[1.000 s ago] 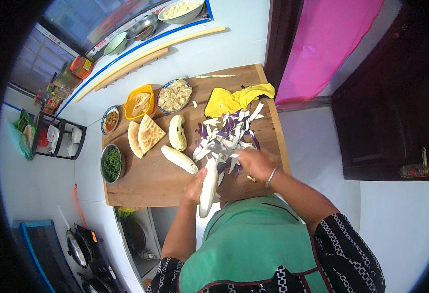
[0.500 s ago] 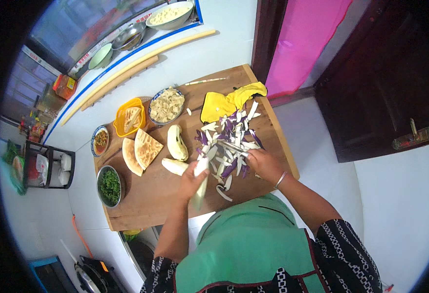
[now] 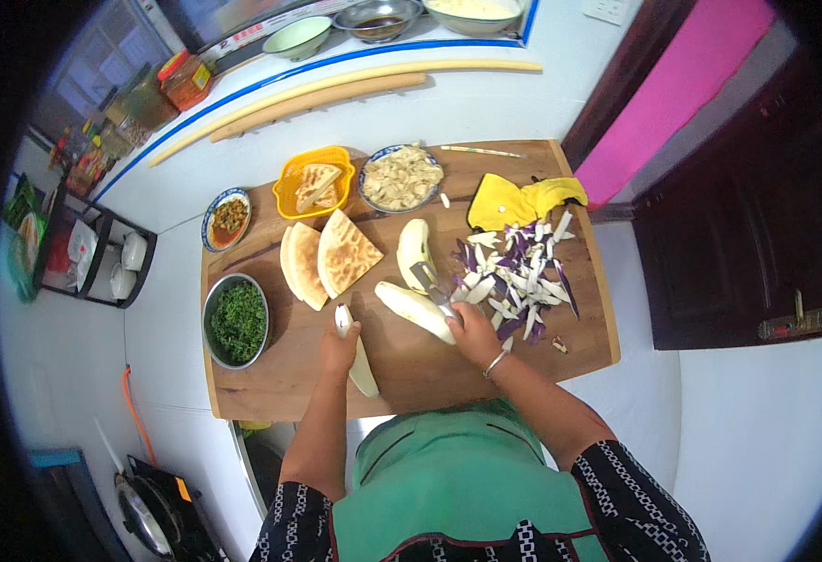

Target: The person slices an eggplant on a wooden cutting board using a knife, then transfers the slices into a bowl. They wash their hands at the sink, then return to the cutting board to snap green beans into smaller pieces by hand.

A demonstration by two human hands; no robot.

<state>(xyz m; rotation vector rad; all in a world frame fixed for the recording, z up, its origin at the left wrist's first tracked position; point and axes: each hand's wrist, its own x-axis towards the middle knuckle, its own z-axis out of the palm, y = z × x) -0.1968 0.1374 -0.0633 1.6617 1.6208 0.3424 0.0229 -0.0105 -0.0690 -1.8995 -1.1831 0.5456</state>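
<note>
My left hand (image 3: 340,350) is closed around a peeled pale eggplant (image 3: 364,373) near the board's front edge; a dark tip shows at its upper end. A metal peeler (image 3: 432,286) is gripped in my right hand (image 3: 473,334), its head pointing up and left. Under that hand and the peeler lies a second peeled eggplant (image 3: 401,305). Just behind it is another peeled eggplant (image 3: 413,245). Purple and white eggplant peelings (image 3: 523,281) lie heaped to the right of my right hand.
The wooden board (image 3: 289,393) also carries flatbread wedges (image 3: 347,251), a yellow basket (image 3: 286,195) with bread, a bowl of chopped greens (image 3: 238,321), a plate of pale pieces (image 3: 401,180), a small sauce bowl (image 3: 227,220) and a yellow cloth (image 3: 500,202). Rolling pins (image 3: 336,98) lean behind.
Both hands have moved left from the peelings. My left hand has carried its eggplant toward the flatbread, and the peeler is now over the lying eggplants. The view has shifted too.
</note>
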